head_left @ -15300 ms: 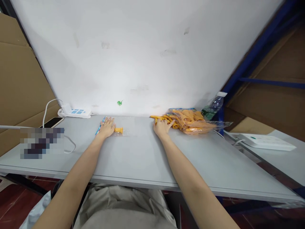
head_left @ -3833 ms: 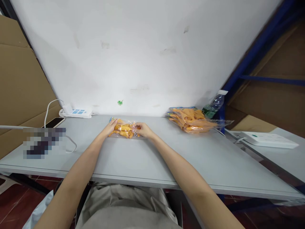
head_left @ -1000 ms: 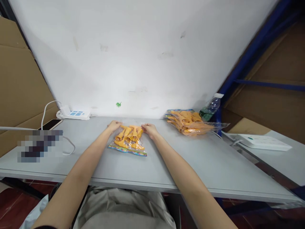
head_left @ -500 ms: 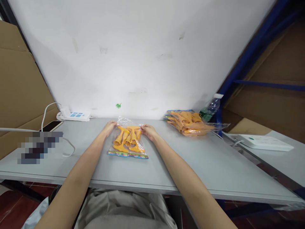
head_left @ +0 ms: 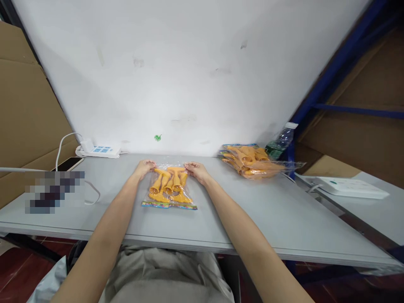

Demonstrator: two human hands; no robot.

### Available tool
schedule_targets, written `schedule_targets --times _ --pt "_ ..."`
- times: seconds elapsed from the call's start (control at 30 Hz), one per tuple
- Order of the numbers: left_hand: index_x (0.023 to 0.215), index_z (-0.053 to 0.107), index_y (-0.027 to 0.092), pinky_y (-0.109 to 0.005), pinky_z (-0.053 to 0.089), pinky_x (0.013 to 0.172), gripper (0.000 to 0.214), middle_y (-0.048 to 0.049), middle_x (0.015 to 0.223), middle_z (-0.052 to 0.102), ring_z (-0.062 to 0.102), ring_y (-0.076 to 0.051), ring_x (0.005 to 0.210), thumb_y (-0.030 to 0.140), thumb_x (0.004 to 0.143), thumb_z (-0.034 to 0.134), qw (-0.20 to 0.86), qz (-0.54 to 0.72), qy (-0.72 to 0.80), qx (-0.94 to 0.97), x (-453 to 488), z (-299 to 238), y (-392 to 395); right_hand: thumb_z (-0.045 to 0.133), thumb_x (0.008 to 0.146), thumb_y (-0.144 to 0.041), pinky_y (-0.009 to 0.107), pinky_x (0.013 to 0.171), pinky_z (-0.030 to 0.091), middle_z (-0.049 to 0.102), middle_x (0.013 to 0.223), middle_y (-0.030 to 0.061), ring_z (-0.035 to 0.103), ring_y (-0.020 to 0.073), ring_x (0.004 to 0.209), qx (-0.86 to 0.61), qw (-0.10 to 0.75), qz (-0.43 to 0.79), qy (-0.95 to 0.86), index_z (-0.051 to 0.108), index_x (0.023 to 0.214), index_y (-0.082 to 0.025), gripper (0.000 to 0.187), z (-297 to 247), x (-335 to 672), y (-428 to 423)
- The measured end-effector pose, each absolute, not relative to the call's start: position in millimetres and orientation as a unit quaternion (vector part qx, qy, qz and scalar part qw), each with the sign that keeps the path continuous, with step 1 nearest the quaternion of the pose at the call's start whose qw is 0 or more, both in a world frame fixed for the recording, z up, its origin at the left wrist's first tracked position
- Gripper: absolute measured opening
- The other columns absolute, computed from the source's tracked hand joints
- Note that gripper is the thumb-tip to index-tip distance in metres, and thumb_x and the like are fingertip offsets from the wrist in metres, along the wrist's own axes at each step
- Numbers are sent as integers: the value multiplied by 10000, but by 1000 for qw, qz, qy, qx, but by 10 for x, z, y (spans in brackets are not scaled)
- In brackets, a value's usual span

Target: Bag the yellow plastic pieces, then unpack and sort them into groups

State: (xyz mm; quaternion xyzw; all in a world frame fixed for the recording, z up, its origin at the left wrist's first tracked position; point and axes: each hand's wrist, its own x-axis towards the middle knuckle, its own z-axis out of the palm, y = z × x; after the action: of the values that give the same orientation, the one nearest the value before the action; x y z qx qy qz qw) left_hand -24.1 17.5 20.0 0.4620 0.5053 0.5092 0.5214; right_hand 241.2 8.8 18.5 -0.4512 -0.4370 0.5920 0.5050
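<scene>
We count one clear plastic bag [head_left: 170, 205] on the counter [head_left: 170, 225], its far corners pinched by our left hand [head_left: 145, 167] and right hand [head_left: 196, 170]. It holds several overlapping orange plastic pieces [head_left: 162, 181], and we cannot read its colourful printed strip [head_left: 158, 204]. We also see stacked filled bags [head_left: 249, 162], one bottle [head_left: 280, 141], one phone [head_left: 70, 163] and two white power strips, one at left [head_left: 105, 151], one at right [head_left: 353, 188].

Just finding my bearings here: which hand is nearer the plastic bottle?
Right. The right hand holds the clear bag near its far right corner, left of the bottle, with stacked bags between; the left hand, near its far left corner, is farther away.
</scene>
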Motion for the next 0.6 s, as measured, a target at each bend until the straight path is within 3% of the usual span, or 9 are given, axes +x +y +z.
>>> schedule_targets --times 0.13,0.33,0.6 --pt "669 597 139 -305 538 715 271 -33 686 674 663 -158 711 184 520 819 526 511 481 481 -271 170 129 748 675 -90 212 629 527 689 665 1 612 87 579 -431 486 615 -448 720 781 -167 134 201 2461 58" --pt "632 602 139 -235 524 617 184 -21 663 658 631 -126 659 148 521 748 498 513 504 485 -219 207 86 648 659 -63 209 633 500 647 606 -6 596 84 577 -431 478 597 -479 628 605 -169 120 209 2475 27" --pt "639 574 144 -277 539 596 44 0 620 592 599 -114 549 147 637 618 511 501 509 479 -183 276 41 468 634 -100 234 605 441 550 529 -28 502 101 524 -486 397 466 -624 540 555 -183 135 280 2427 29"
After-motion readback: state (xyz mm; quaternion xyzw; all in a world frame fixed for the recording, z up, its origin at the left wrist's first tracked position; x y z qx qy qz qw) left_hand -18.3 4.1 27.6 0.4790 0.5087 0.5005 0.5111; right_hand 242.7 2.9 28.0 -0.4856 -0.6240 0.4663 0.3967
